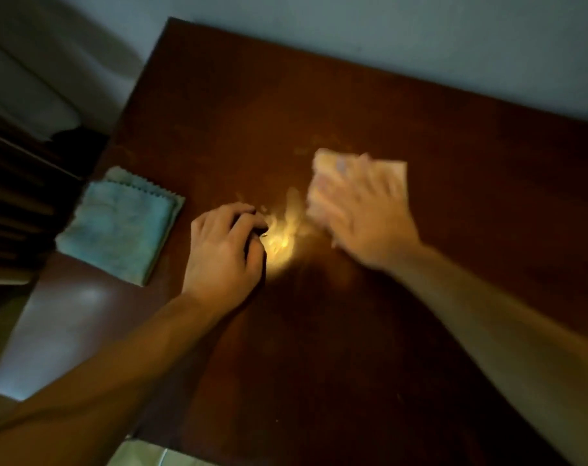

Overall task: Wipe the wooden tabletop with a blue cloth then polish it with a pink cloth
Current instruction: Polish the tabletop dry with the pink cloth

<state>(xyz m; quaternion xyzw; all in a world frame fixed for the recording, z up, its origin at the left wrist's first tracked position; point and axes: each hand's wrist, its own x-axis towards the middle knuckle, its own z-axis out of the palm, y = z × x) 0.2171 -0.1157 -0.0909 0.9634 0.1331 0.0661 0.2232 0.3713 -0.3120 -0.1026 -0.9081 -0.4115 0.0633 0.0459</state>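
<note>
Step in hand: since the folded blue microfibre cloth [119, 227] lies set aside at the left edge, the polishing stage looks to be under way.
Pink cloth: the pale pink folded cloth [359, 183] sits right of the table's middle, flat on the dark reddish-brown wooden tabletop [353, 331], and is blurred as if in motion.
Right hand: the right hand [363, 210] lies on top of the pink cloth with fingers spread and fairly straight, pressing it down (the blur hides whether any fingertip hooks the far edge).
Left hand: the left hand [223, 250] rests on the wood near the middle with fingers curled under and holding nothing, just right of the blue cloth, apart from it.
Key relation: the pink cloth extends away from the right palm toward the far right, its long side running roughly left to right; the right hand is the only one on it, the left lying well apart to its left.
Open room: bare wood stretches far, right and near of the pink cloth; the far edge meets a pale wall [420, 45].
Limits: leftward strokes would meet the left hand first, then the blue cloth.
Glare: a bright yellowish reflection [280, 240] lies between the two hands.
</note>
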